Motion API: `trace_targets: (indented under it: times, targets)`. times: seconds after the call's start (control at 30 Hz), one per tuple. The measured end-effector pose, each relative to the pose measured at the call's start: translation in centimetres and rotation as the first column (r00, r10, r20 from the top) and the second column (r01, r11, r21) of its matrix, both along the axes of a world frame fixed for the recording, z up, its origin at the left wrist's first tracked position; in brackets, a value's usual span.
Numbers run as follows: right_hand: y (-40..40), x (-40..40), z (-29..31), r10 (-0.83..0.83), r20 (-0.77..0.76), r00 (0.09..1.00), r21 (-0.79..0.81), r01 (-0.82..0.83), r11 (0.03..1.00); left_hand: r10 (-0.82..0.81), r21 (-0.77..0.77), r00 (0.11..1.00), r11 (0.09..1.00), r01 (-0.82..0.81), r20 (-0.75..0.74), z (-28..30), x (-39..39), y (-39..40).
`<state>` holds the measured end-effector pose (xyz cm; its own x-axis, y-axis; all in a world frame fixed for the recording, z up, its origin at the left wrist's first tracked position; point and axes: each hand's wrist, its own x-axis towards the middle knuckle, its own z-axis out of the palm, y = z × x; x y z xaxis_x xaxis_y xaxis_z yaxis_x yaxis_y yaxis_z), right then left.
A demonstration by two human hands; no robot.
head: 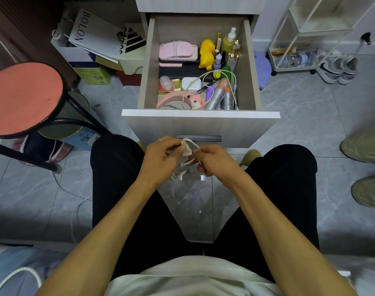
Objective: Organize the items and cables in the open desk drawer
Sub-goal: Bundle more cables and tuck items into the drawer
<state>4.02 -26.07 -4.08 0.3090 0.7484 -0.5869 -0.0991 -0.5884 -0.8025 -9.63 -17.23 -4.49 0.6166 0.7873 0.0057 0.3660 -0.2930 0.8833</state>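
Cable (187, 153), a thin limp cream one, sat just below the drawer (200, 117) front, left hand (163, 155) and right hand (214, 160) both pinching its bunched coil; looked light and floppy, best gripped mid-bundle

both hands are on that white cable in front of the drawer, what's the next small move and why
Probably finish bundling it: the left hand pinches the gathered part of the white cable, while the right hand holds a strand and a loose end dangles below. One more wrap would likely secure it before it goes back into the open drawer.
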Motion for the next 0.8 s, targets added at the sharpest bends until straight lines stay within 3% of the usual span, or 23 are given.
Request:
trace_targets:
  times: [0.03,0.1,0.17,0.33,0.5,0.7,0.8]
  targets:
    - [-0.1,0.0,0.0,0.017,-0.011,1.0,0.009,-0.017,1.0,0.085,-0.21,0.995,0.975,-0.073,0.046,0.2,0.2,-0.1]
    - [0.0,0.0,0.1,0.045,0.003,0.999,0.015,-0.045,0.999,0.212,-0.535,0.976,0.831,-0.153,0.05,0.4,0.3,0.0]
    - [0.3,0.0,0.1,0.05,0.03,0.998,-0.004,-0.05,0.999,0.227,-0.596,0.974,0.781,-0.186,-0.007,0.1,0.5,0.3]
    - [-0.2,0.9,0.1,-0.024,-0.022,0.999,0.004,0.024,1.0,0.162,-0.282,0.982,0.942,-0.182,-0.091,-1.3,0.3,1.6]
    - [-0.8,1.3,-0.4,-0.176,-0.173,0.969,0.044,0.186,0.981,0.06,-0.077,0.986,0.994,-0.073,-0.158,-1.1,-0.4,1.3]
    - [-1.0,1.7,-0.2,-0.347,-0.298,0.889,0.024,0.37,0.929,-0.315,-0.279,0.935,0.923,0.263,-0.162,0.0,0.6,0.4]
    - [-0.9,2.1,0.2,-0.333,-0.264,0.905,0.046,0.357,0.933,-0.226,-0.191,0.96,0.962,0.194,-0.166,-0.6,0.9,0.1]
